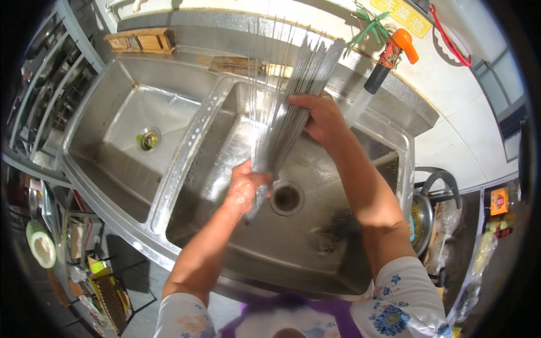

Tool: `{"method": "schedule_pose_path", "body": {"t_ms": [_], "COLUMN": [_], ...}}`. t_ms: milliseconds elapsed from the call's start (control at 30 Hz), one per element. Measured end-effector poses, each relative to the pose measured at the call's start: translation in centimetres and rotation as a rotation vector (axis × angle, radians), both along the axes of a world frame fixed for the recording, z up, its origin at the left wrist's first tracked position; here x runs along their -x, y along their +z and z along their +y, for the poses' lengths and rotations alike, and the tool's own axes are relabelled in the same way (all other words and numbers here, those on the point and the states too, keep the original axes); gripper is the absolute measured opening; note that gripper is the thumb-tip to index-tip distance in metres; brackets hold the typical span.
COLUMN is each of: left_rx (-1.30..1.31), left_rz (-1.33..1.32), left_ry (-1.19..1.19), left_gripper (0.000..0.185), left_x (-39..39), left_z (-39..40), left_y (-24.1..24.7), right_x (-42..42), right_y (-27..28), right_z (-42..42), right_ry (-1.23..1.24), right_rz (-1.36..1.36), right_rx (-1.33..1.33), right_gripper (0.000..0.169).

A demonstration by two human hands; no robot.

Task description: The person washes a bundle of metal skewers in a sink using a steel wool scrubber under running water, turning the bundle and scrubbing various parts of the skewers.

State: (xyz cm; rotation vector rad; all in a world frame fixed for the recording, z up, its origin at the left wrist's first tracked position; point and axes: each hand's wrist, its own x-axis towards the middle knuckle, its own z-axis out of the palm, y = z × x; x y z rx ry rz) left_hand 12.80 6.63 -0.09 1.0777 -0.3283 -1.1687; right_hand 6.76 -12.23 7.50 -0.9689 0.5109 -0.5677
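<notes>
A thick bundle of thin metal skewers slants over the right basin of a stainless steel sink. My left hand is closed around its lower, tightly gathered end, beside the drain hole. Higher up, my right hand grips the bundle from the right side, with its thumb lying across the skewers. Toward the top the skewers fan out, and several stand apart on the left. My left hand looks wet. The fingers behind the bundle are mostly hidden.
Left of the divider, the other basin has green scraps in its drain. A wooden slicer and a wooden-handled tool lie along the back ledge. An orange-handled tap with a black sleeve stands at the back right. A metal pot is at the right.
</notes>
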Motion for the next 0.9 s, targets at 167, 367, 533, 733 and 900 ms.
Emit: {"method": "schedule_pose_path", "body": {"t_ms": [167, 367, 533, 733, 900], "left_rx": [0.020, 0.006, 0.019, 0.034, 0.032], "left_rz": [0.044, 0.074, 0.094, 0.099, 0.097], "left_ry": [0.009, 0.014, 0.015, 0.032, 0.060], "left_gripper": [0.027, 0.034, 0.035, 0.035, 0.033], "left_x": [-0.2, -0.4, -0.5, -0.5, -0.6], "left_z": [0.0, 0.2, 0.1, 0.1, 0.3], "left_y": [-0.3, -0.4, -0.4, -0.2, -0.5], "right_x": [-1.7, -2.4, -2.2, -1.7, -1.4], "right_y": [-0.7, -0.4, 0.1, 0.4, 1.1], "right_z": [-0.4, 0.5, 1.0, 0.9, 2.1], "right_ry": [-0.009, 0.057, 0.081, 0.115, 0.038], "right_rz": [0.013, -0.075, -0.075, -0.070, -0.006], "right_rx": [0.066, 0.022, 0.031, 0.035, 0.063], "right_gripper": [0.025, 0.027, 0.027, 0.028, 0.030]}}
